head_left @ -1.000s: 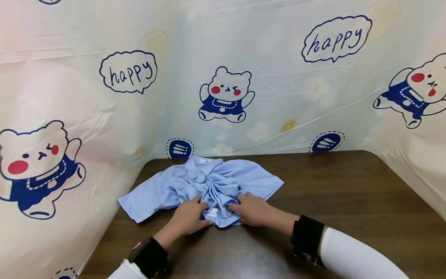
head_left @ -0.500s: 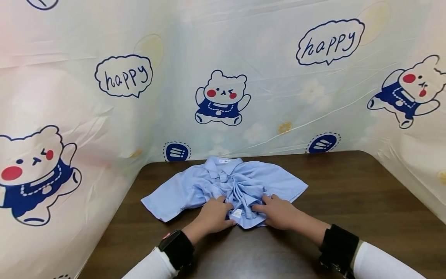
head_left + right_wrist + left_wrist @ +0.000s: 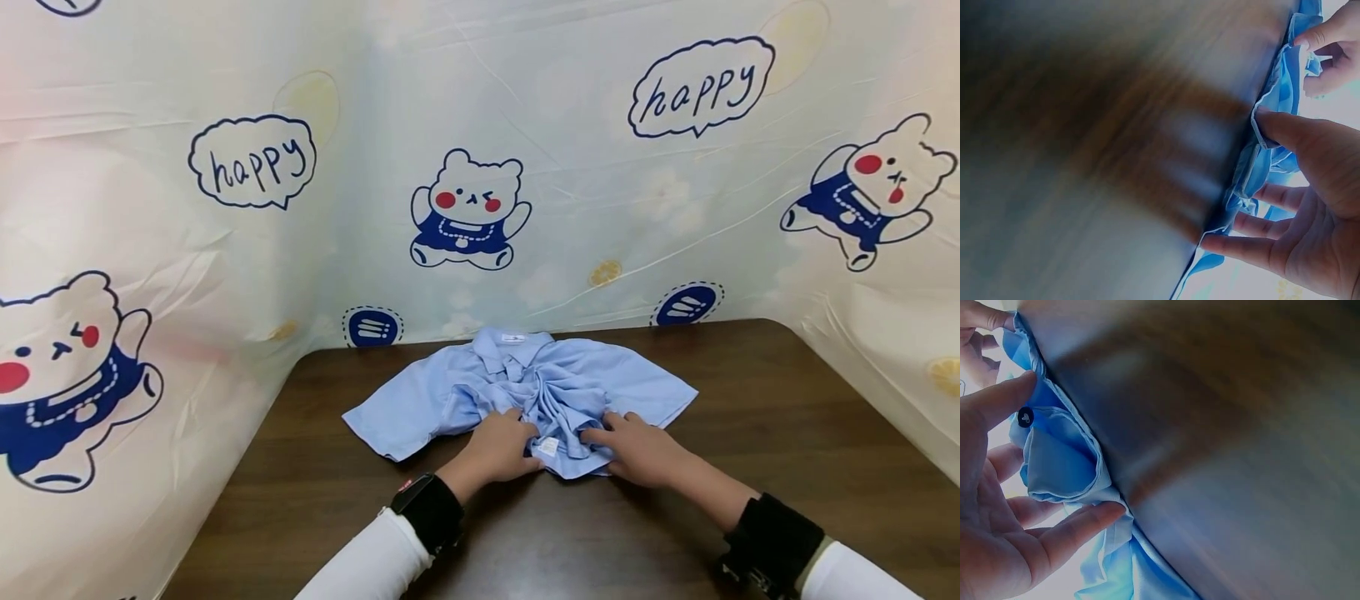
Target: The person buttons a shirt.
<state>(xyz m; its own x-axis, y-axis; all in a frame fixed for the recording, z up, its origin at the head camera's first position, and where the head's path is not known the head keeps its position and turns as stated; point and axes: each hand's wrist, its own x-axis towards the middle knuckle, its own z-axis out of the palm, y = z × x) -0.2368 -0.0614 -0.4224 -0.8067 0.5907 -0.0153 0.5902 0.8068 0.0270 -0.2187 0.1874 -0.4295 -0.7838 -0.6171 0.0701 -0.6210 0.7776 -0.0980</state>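
A: What does the head view show?

B: A light-blue shirt (image 3: 558,387) lies just below the centre of the frame on a dark worktop (image 3: 757,408), collar (image 3: 489,357) uppermost, front bunched into folds. The left hand (image 3: 498,447) and right hand (image 3: 645,450), 1 at each side of the gathered hem (image 3: 573,469), rest on the cloth with fingers spread.

A: How would it handle?

B: Judging by those folds, it is light, soft and limp, hardly fragile, though loose pleats could slip from a slack touch.

A: And the left wrist view?

B: The shirt's edge runs from upper left to bottom centre. The left hand, at left, has thumb and fingers well apart, tips touching cloth, a rolled fold between them and a small black disc (image 3: 1025,417), perhaps a button, near the thumb. That layered edge looks the firmest place to take hold.

A: The right wrist?

B: Cloth runs down the right of the frame. The right hand, lower right, spreads wide along the edge, its thumb tip partly hidden by fabric. Gathering all layers there should hold better than pinching just 1.
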